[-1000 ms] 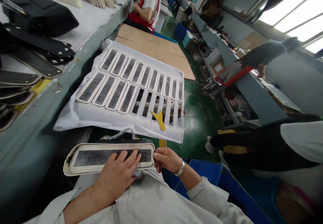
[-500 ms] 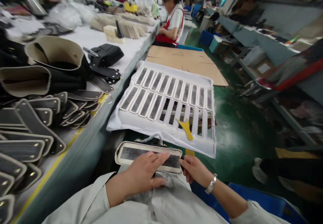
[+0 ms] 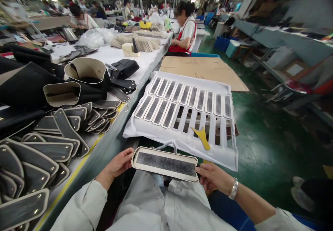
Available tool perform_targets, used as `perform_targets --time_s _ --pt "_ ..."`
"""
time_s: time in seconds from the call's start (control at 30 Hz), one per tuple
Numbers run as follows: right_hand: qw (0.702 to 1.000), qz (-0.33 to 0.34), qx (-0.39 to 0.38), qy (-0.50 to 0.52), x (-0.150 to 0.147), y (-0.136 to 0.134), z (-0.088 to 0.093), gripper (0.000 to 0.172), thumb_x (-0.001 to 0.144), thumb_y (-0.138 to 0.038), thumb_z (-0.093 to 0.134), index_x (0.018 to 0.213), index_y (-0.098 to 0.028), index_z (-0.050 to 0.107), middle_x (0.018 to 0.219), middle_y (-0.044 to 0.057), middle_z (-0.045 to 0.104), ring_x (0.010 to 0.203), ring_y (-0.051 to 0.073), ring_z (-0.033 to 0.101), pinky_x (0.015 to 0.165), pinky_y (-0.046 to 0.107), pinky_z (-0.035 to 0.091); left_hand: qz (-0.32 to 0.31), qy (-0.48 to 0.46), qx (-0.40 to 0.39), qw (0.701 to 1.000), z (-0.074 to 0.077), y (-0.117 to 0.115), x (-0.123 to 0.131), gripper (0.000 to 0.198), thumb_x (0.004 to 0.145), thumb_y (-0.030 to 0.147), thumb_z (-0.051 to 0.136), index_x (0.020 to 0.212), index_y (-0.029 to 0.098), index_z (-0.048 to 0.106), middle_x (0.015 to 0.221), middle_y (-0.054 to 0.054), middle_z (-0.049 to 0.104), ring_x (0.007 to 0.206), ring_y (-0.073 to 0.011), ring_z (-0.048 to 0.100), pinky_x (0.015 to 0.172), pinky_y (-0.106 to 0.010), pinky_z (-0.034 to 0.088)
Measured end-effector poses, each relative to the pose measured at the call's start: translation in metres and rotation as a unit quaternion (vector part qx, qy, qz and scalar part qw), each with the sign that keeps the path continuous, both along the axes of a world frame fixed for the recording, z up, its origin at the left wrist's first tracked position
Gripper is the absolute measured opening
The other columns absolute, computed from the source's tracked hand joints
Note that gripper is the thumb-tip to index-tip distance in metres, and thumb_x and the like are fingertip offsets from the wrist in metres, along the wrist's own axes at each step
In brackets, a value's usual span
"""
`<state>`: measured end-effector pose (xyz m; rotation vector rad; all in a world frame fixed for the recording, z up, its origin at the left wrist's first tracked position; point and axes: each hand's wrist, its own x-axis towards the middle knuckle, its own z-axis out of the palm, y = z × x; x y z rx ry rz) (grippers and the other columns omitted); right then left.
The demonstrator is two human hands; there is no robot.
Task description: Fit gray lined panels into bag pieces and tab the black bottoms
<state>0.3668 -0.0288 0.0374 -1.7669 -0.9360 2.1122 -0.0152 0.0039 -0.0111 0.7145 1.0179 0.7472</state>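
Note:
A handbag lies across my lap, its long cream side with a dark grey panel facing up. A wrapped handle arches at its far edge. My left hand pinches the bag's left end between thumb and fingers. At the opposite end, my right hand grips the corner, its lower fingers partly hidden beneath. Just beyond the bag is a white slotted board carrying two rows of cream-edged grey panels. Several of its front slots hold no panel, and a yellow forked tool rests across them.
On my left, a long table bears a heap of riveted dark straps and open black bags. Behind the board lies a cardboard sheet. A person in a red apron sits farther along the table.
My left hand has moved off the top of the panel to the bag's left end. My right hand keeps its hold at the right end. The view has tilted up.

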Motion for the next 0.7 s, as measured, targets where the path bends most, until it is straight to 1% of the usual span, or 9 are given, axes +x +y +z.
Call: perform_targets --time_s 0.07,0.17,0.27,0.37,0.47,0.57,0.7 --pt "1.0 -0.003 -0.007 0.002 0.0 0.0 0.002 0.031 0.081 -0.041 0.056 0.067 -0.016 0.045 0.05 -0.002 0.057 0.035 0.007 0.052 0.035 0.015 0.04 -0.008 -0.009 0.001 1.0 -0.002 0.002 0.0 0.04 0.066 0.045 0.074 0.077 0.017 0.047 0.068 0.005 0.051 0.058 -0.0072 0.05 0.058 -0.021 0.044" --pt "1.0 -0.007 -0.02 -0.015 -0.002 0.002 0.004 0.028 0.086 -0.036 0.052 0.067 -0.016 0.044 0.049 -0.003 0.056 0.035 0.007 0.052 0.035 0.015 0.041 -0.026 -0.002 -0.007 1.0 0.002 0.009 -0.002 0.034 0.069 0.035 0.074 0.075 0.017 0.045 0.067 0.005 0.05 0.056 -0.0064 0.049 0.054 -0.019 0.043" --pt "0.998 0.001 -0.037 -0.051 -0.005 0.005 0.005 0.029 0.088 -0.034 0.049 0.065 -0.016 0.044 0.049 -0.003 0.056 0.035 0.007 0.052 0.034 0.015 0.041 -0.06 0.071 -0.002 0.996 0.013 0.016 -0.001 0.032 0.071 0.032 0.072 0.075 0.018 0.043 0.065 0.007 0.048 0.054 -0.0062 0.047 0.051 -0.018 0.042" --pt "0.995 0.024 -0.04 -0.091 -0.007 0.009 0.004 0.032 0.088 -0.036 0.051 0.063 -0.016 0.043 0.048 -0.002 0.055 0.035 0.007 0.052 0.034 0.015 0.041 -0.1 0.161 0.03 0.981 0.025 0.023 0.004 0.031 0.071 0.035 0.069 0.075 0.018 0.042 0.066 0.007 0.045 0.056 -0.0073 0.046 0.05 -0.019 0.043" --pt "0.992 0.043 -0.032 -0.111 -0.008 0.012 0.003 0.034 0.085 -0.039 0.055 0.062 -0.017 0.043 0.047 -0.002 0.056 0.035 0.008 0.053 0.034 0.016 0.042 -0.124 0.205 0.067 0.969 0.03 0.027 0.007 0.03 0.072 0.036 0.066 0.075 0.019 0.041 0.066 0.008 0.043 0.056 -0.0076 0.045 0.048 -0.02 0.043" --pt "0.993 0.042 -0.033 -0.106 -0.008 0.012 0.004 0.034 0.083 -0.041 0.056 0.062 -0.017 0.042 0.047 -0.002 0.056 0.034 0.009 0.052 0.033 0.016 0.041 -0.143 0.209 0.07 0.965 0.031 0.028 0.006 0.031 0.073 0.038 0.064 0.076 0.019 0.04 0.066 0.008 0.042 0.054 -0.0072 0.046 0.047 -0.02 0.042" --pt "0.997 0.017 -0.029 -0.069 -0.004 0.007 0.005 0.033 0.083 -0.041 0.056 0.064 -0.017 0.044 0.047 -0.003 0.055 0.034 0.008 0.052 0.032 0.015 0.041 -0.192 0.202 0.025 0.96 0.033 0.032 0.005 0.036 0.072 0.041 0.065 0.076 0.02 0.036 0.064 0.009 0.045 0.052 -0.0077 0.048 0.049 -0.023 0.047"
